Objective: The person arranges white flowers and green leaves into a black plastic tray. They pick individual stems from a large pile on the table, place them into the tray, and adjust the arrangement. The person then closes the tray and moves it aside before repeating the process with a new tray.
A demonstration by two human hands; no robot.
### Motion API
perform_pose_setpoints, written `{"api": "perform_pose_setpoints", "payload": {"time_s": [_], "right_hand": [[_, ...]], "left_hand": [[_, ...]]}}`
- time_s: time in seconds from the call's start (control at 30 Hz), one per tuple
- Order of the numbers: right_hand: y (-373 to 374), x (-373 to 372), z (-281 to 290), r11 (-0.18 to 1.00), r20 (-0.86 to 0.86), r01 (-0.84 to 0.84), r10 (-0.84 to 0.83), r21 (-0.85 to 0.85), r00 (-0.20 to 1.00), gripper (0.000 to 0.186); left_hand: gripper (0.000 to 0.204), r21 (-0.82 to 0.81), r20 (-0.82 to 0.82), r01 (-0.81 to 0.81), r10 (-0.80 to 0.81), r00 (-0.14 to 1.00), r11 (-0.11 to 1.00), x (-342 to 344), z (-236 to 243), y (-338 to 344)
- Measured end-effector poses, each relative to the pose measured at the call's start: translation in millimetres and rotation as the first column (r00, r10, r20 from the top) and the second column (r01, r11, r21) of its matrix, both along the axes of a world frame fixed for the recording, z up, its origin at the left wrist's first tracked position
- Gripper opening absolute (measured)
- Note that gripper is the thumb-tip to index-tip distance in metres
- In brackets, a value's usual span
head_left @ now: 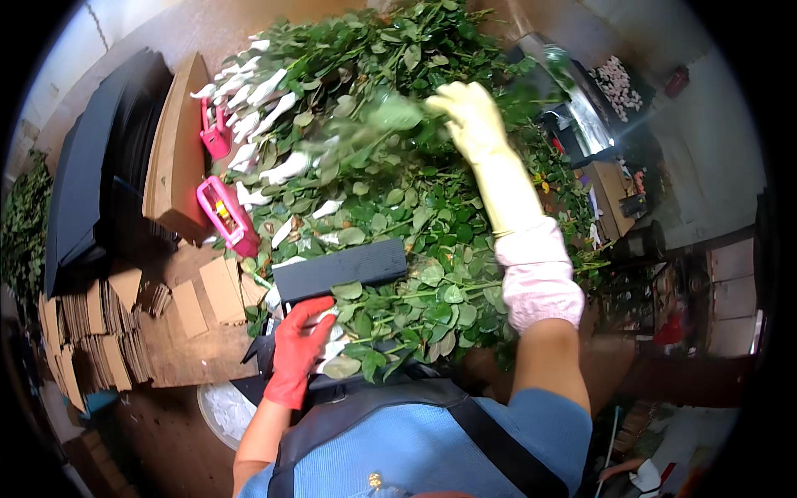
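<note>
My left hand (297, 349), in a red rubber glove, is at the near edge of the table. Its fingers curl round a white-wrapped flower head (330, 334), probably a rose, whose leafy stem runs to the right. My right hand (475, 124), in a pale yellow glove with a pink sleeve, reaches far over the heap of leafy stems (407, 199). Its fingers are bent at a leafy stem (393, 114), blurred by motion; the grip is partly hidden among leaves. A dark grey block (340, 270) lies across the foliage just beyond my left hand.
Several white-wrapped heads (270, 87) line the heap's left side. Two pink plastic holders (226, 217) stand beside a long cardboard box (176, 149) and black sheets (100, 158). Cardboard pieces (108, 328) are stacked at left; a white tub (224, 413) sits below the table.
</note>
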State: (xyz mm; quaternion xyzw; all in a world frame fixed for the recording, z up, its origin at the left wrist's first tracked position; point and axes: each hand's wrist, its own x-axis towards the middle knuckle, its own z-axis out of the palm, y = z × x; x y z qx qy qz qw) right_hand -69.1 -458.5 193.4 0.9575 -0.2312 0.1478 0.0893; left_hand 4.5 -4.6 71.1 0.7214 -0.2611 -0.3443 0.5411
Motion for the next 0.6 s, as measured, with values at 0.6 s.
{"api": "perform_pose_setpoints", "payload": {"time_s": [0.6], "right_hand": [[150.9, -195.6, -57.3, 0.886, -0.226, -0.095, 0.217, 0.454, 0.95, 0.06]], "left_hand": [[0.043, 0.047, 0.171, -0.046, 0.037, 0.985, 0.998, -4.6, 2.7, -6.8]]}}
